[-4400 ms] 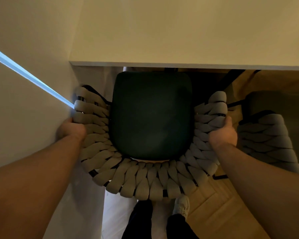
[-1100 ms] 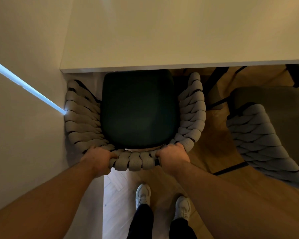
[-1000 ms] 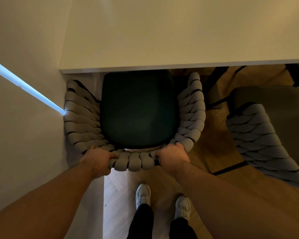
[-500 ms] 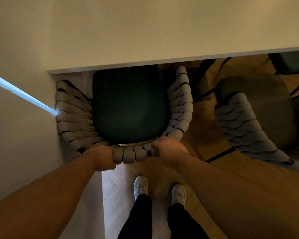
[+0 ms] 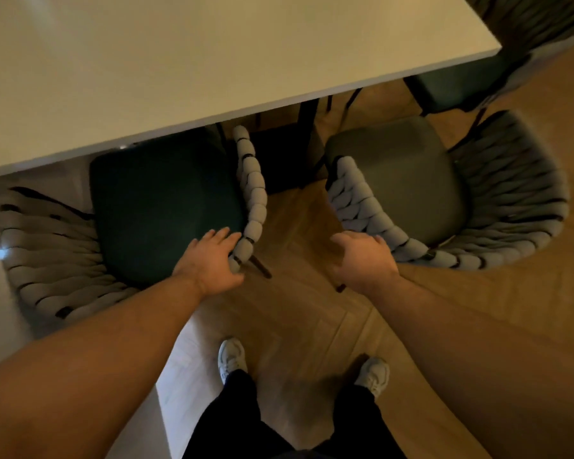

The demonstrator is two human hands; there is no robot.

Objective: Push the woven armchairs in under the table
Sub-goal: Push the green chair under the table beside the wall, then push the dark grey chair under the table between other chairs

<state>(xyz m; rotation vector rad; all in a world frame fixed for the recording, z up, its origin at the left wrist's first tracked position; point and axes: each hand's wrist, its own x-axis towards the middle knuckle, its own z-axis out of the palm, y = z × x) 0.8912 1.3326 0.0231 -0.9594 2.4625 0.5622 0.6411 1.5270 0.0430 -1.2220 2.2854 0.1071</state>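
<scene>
Grip released; left hand [image 5: 209,261] touches armchair [image 5: 253,200]; right hand [image 5: 362,260] open, free.

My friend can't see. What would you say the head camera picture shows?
Looking down, a person's open left hand touches the woven side of a dark-seated armchair partly under a white table. The open right hand reaches toward a second armchair farther out on the wooden floor.

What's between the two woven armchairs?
Head view: bare wood floor between the left armchair and right armchair, with a dark table leg at the far end.
</scene>
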